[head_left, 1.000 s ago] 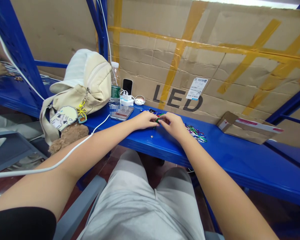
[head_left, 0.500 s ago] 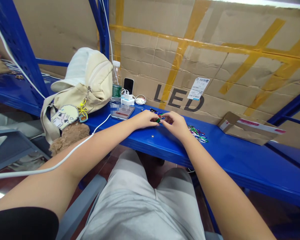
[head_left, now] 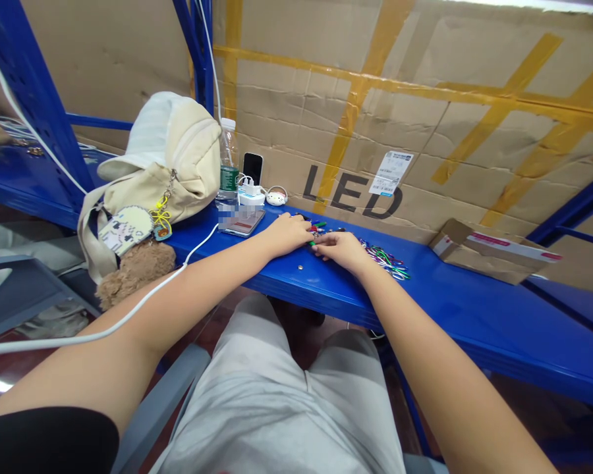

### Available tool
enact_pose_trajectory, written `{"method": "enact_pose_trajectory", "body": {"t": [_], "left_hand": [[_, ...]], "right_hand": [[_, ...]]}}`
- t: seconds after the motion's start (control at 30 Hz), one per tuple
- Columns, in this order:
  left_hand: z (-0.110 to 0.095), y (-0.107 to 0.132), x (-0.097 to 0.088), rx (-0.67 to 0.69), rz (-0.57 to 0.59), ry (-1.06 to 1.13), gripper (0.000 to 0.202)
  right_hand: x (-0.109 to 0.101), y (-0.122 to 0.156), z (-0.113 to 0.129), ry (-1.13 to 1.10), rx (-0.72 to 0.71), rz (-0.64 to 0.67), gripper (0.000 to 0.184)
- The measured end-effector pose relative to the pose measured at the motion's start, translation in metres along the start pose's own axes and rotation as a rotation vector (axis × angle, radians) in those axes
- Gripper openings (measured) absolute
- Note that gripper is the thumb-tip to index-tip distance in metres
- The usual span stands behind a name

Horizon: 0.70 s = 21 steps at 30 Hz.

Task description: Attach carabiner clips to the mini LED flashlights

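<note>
Side by side, my two hands rest low over the blue shelf. My left hand (head_left: 287, 236) lies with its fingers curled over small coloured pieces (head_left: 318, 228), red, blue and green. Its thumb is hidden, and whatever it grips is not clear. At the tips of my right hand (head_left: 342, 251), thumb and fingers pinch toward a small green piece (head_left: 311, 243) between the hands; its kind is too small to tell. Just right of that wrist is a tangled pile of thin coloured loops (head_left: 386, 261). A tiny shiny bit (head_left: 300, 268) lies nearer the shelf edge.
On the left stand a cream backpack (head_left: 190, 164) with charms, a water bottle (head_left: 228, 158) and a phone (head_left: 244, 222) lying flat. A white cable (head_left: 143, 299) crosses over my left arm. An open cardboard box (head_left: 494, 253) sits right. Taped cardboard (head_left: 286, 99) backs the shelf (head_left: 474, 309).
My hands have moved slightly apart. The left fingers now spread further over the coloured pieces, and my right hand has dropped lower, with more of the loop pile showing.
</note>
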<state>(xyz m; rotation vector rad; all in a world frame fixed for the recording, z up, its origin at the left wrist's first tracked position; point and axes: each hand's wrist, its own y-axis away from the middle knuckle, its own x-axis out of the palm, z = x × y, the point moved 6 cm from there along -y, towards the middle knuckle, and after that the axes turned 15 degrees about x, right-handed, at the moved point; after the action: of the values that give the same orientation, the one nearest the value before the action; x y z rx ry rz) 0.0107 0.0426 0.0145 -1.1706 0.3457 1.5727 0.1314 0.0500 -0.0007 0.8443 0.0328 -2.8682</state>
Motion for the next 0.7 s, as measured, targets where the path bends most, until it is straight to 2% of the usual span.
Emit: {"method": "enact_pose_trajectory", "body": {"t": [0.2,0.53,0.7], "left_hand": [[-0.0049,-0.0013,-0.0039,0.049,-0.083,-0.101,0.015],[-0.0075,-0.0018,-0.0060,0.067,-0.081,-0.177,0.014],[-0.0084,-0.0016,-0.0085,0.086,-0.115,-0.214,0.014]], "right_hand": [[0.0000,-0.0025,-0.0010,0.065,-0.003,-0.015,0.008],[-0.0009,-0.0077,-0.0051,0.123,-0.002,-0.008,0.011],[-0.0021,-0.0075,-0.0045,0.147,0.002,-0.023,0.010]]}}
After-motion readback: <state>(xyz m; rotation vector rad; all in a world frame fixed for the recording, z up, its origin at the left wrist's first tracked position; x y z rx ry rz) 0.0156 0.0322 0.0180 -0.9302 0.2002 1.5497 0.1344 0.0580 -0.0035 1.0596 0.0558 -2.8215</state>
